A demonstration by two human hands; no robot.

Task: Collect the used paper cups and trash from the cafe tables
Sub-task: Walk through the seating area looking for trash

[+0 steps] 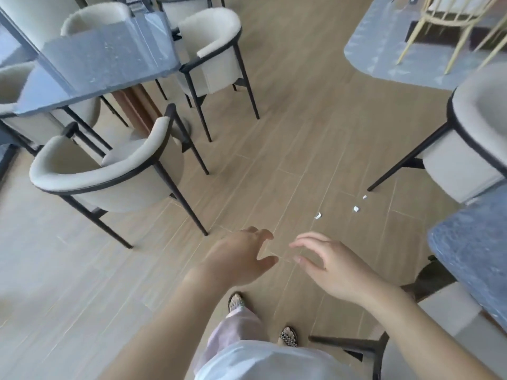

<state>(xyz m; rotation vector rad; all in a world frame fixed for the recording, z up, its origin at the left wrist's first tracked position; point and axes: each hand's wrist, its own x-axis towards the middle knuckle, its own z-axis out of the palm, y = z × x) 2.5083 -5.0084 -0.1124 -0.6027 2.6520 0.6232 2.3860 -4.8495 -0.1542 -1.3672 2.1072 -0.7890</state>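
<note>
Wood floor [274,133] | left hand [241,256] loose, empty | right hand [329,264] loose, empty

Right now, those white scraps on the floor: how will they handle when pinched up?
The scraps look crumpled and tiny, so probably light and soft, likely to squash under a pinch. On smooth floor they may skid when pushed.

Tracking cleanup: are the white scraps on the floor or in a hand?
On the floor: three white scraps lie on its planks; left hand and right hand are empty.
</note>
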